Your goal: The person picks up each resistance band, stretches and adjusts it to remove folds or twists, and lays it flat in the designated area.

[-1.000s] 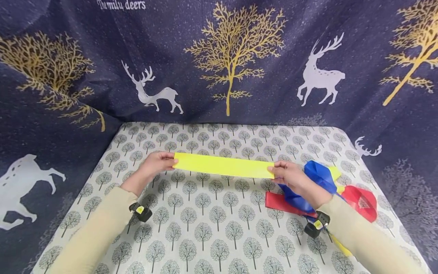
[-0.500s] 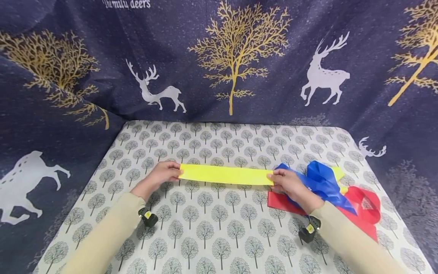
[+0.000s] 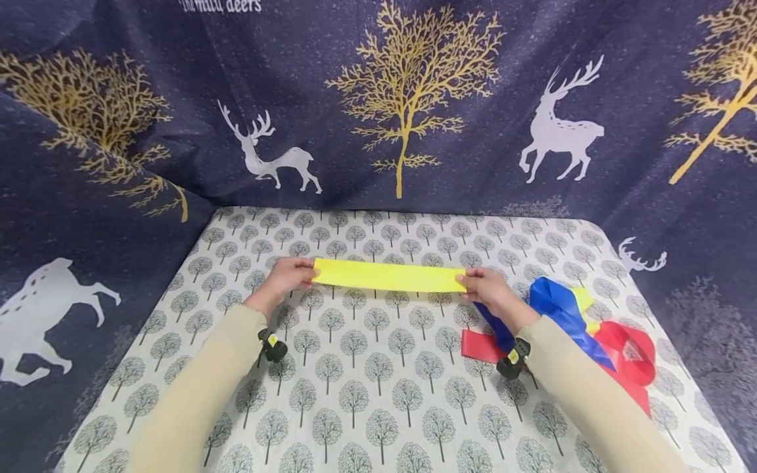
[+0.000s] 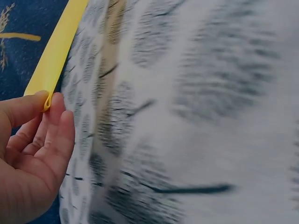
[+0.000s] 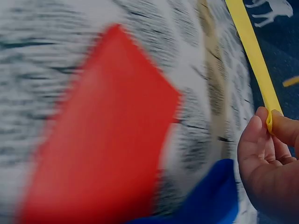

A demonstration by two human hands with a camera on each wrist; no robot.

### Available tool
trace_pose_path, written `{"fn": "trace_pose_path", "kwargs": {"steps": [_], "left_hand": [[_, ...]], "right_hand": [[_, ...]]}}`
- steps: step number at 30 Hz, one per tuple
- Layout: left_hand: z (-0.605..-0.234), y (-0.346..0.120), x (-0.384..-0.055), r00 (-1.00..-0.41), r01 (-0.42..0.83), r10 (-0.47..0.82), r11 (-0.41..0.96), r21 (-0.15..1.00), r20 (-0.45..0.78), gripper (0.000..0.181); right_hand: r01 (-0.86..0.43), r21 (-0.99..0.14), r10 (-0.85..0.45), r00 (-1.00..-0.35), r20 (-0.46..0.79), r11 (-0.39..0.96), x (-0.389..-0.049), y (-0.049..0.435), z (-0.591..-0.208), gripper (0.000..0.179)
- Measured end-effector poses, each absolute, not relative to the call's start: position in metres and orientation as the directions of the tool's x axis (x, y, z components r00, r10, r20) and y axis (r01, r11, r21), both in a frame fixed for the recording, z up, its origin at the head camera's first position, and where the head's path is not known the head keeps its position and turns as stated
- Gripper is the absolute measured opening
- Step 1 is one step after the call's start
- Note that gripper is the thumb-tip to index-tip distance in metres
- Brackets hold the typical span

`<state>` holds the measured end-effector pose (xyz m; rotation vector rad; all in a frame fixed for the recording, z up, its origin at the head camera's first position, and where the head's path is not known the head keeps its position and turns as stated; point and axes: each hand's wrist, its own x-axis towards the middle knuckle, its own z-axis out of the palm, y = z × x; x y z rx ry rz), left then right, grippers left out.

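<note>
A flat yellow resistance band (image 3: 390,276) is stretched out nearly level above the table, between both hands. My left hand (image 3: 288,279) pinches its left end between thumb and fingers. In the left wrist view, that yellow end is folded into a small loop between the thumb and index finger of the left hand (image 4: 37,144). The right end is pinched by my right hand (image 3: 487,289). A similar fold shows at the fingertips of the right hand (image 5: 271,154) in the right wrist view.
Right of and below my right hand lies a loose pile with a blue band (image 3: 562,312), a red band (image 3: 627,355) and a yellow piece (image 3: 582,299). A red band end (image 3: 480,346) reaches left. The table (image 3: 355,420) has a tree-print cloth; a dark curtain (image 3: 355,131) hangs behind.
Both hands first dipped with the yellow band, then moved up in the head view, away from the body, still gripping its ends. The head view also shifted slightly at first.
</note>
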<state>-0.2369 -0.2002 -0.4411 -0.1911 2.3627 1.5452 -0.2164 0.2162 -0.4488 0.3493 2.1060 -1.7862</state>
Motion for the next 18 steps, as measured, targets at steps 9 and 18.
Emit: {"fn": "trace_pose_path", "kwargs": {"steps": [9,18], "left_hand": [[-0.412,-0.190,-0.274,-0.959,-0.260,0.026,0.312,0.914,-0.281,0.046],[-0.394,-0.182,-0.297,-0.945,-0.314,0.044,0.164,0.935,-0.325,0.051]], "right_hand": [[0.340,-0.930,0.013,-0.940,-0.342,0.141,-0.257,0.215,-0.418,0.005],[0.334,-0.932,0.036,-0.943,-0.332,0.138,-0.283,0.217,-0.399,0.021]]}}
